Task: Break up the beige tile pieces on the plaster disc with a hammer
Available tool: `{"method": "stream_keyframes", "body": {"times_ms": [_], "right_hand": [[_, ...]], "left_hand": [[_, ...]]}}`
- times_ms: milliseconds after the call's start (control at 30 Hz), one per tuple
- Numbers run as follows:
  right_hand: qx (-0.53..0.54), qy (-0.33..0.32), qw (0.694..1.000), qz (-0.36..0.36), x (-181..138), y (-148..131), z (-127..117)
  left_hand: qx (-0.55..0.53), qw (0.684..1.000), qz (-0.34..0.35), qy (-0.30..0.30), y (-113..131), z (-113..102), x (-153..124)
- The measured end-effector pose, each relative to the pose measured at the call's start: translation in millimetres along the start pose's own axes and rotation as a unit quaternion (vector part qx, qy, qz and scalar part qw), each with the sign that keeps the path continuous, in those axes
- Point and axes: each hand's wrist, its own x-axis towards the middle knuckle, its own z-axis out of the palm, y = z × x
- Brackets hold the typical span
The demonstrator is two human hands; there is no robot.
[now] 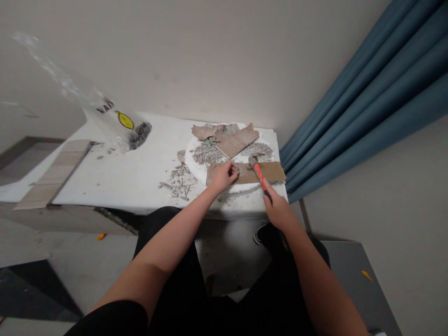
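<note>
My right hand (278, 209) is wrapped round the dark grip of a claw hammer (258, 172) with a red handle. The hammer's metal head is over a flat brown board (275, 171). At the board's left part is my left hand (224, 176), its fingers curled together in a pinch. What they hold, if anything, I cannot make out. Grey crumbs cover part of the board around those fingertips. Beneath the board lies a round white slab (196, 171), with grey rubble (207, 153) and broken brown pieces (238, 142) on its far side.
Nails and debris (182, 183) lie left of the slab on the white table (140, 163). A clear plastic bag (115, 119) with dark contents stands farther left, beyond a strip of striped board (56, 172). A blue curtain (357, 93) hangs at the right.
</note>
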Motion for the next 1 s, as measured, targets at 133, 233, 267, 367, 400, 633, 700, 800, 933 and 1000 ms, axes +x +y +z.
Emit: {"method": "stream_keyframes", "body": {"times_ms": [133, 233, 267, 367, 400, 633, 700, 800, 933, 1000], "right_hand": [[0.042, 0.045, 0.996, -0.067, -14.4, -11.3, -3.9], [0.016, 0.024, 0.997, -0.077, -20.9, -21.6, -2.1], [0.005, 0.013, 0.997, -0.072, -21.8, -23.9, -1.1], [0.002, 0.006, 0.998, -0.061, -23.5, -25.9, 0.1], [0.006, 0.016, 0.998, -0.061, -24.2, -25.4, -0.3], [-0.024, -0.011, 0.999, -0.047, -26.5, -23.1, -2.4], [-0.015, 0.003, 0.999, -0.052, -26.2, -23.4, -2.0], [-0.011, 0.008, 0.998, -0.053, -25.5, -23.1, -0.9], [-0.017, -0.018, 0.998, -0.053, -25.0, -23.0, 0.5], [-0.01, -0.008, 0.999, -0.052, -25.6, -23.7, 0.4]], "left_hand": [[-0.035, 0.999, 0.014, 0.017, -4.1, 8.7, -2.8], [-0.042, 0.999, 0.02, 0.026, -5.2, 11.9, -4.2], [-0.04, 0.999, 0.016, 0.028, -5.1, 12.0, -4.6], [-0.04, 0.999, -0.003, 0.033, -4.2, 11.5, -5.4], [-0.045, 0.998, -0.006, 0.032, -4.0, 11.4, -5.6], [-0.067, 0.997, -0.009, 0.039, -6.1, 12.7, -5.0], [-0.07, 0.997, -0.006, 0.035, -6.7, 12.8, -4.5], [-0.067, 0.997, 0.0, 0.028, -7.0, 13.1, -4.2], [-0.06, 0.998, 0.002, 0.034, -6.8, 13.3, -4.7], [-0.063, 0.997, 0.003, 0.034, -6.9, 13.1, -4.8]]}}
